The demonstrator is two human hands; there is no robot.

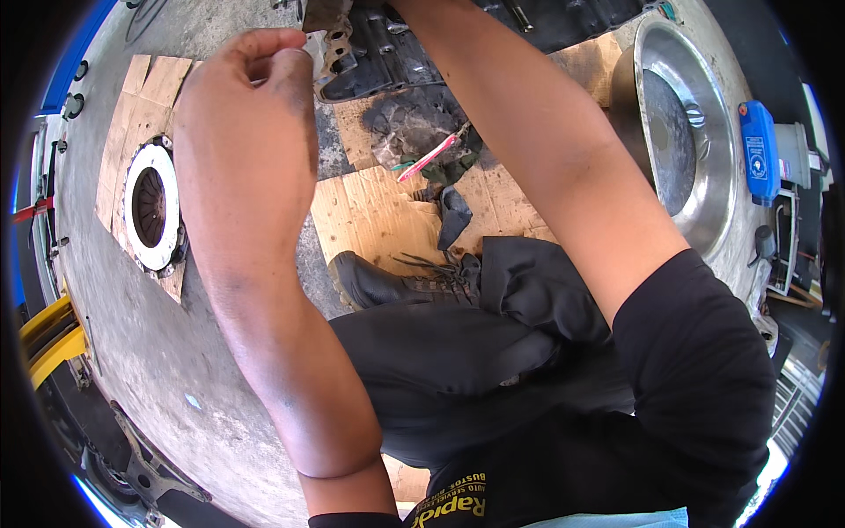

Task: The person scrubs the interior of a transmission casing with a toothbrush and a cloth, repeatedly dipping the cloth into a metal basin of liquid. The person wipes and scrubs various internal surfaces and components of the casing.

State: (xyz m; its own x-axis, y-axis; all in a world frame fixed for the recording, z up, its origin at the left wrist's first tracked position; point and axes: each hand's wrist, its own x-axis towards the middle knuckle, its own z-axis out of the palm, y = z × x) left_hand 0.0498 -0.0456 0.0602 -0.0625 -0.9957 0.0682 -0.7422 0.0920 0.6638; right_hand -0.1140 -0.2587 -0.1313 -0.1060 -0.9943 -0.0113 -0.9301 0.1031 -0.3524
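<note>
My left hand [251, 119] is raised at the upper left with its fingers curled into a pinch, the fingertips beside a metal piece with round holes [336, 48]. Whatever the pinch may hold is too small or hidden to name. Behind that piece lies a dark, oily engine part with ribs and recesses [396, 62]. Across the upper middle stretches my right forearm [546, 123], its hand cut off by the top edge over the engine part. Between my arms, a slim pink-and-white stick [429, 158] rests by a dark, greasy cloth or plastic heap [400, 123].
Stained cardboard [365, 207] covers the floor near my boot [370, 280]. On the left, a clutch pressure plate [141, 218] sits on another cardboard piece [136, 114]. A large steel basin [723, 141] and a blue plastic bottle [759, 151] stand at the right. Yellow metal equipment [55, 339] is far left.
</note>
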